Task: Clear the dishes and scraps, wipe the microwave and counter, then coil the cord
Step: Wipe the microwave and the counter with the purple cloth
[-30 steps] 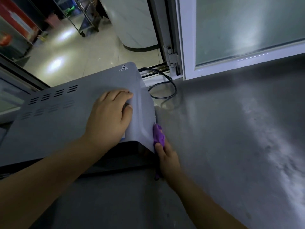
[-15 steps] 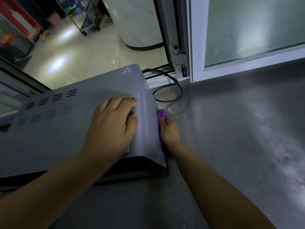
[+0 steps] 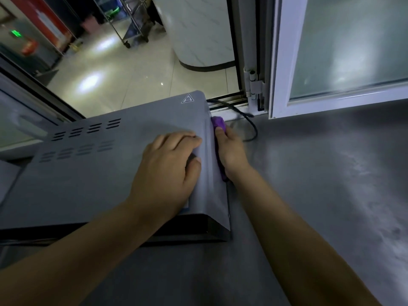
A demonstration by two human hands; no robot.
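Observation:
A grey microwave (image 3: 92,164) sits on the grey counter (image 3: 320,195), seen from above with vent slots on its top. My left hand (image 3: 170,166) rests on the top near its right edge, fingers loosely curled over the surface. My right hand (image 3: 231,149) presses a purple cloth (image 3: 218,123) against the microwave's right side, near the back corner. The black cord (image 3: 249,122) runs from behind the microwave and loops on the counter just beyond the cloth.
A white-framed frosted window (image 3: 344,54) stands at the back right, its hinge post (image 3: 254,85) by the cord. Beyond the open gap lie a tiled floor, a white rounded column (image 3: 198,34) and a metal trolley (image 3: 130,21).
My right hand has slid the purple cloth along the microwave's right side from the front corner toward the back. My left hand has stayed on the top.

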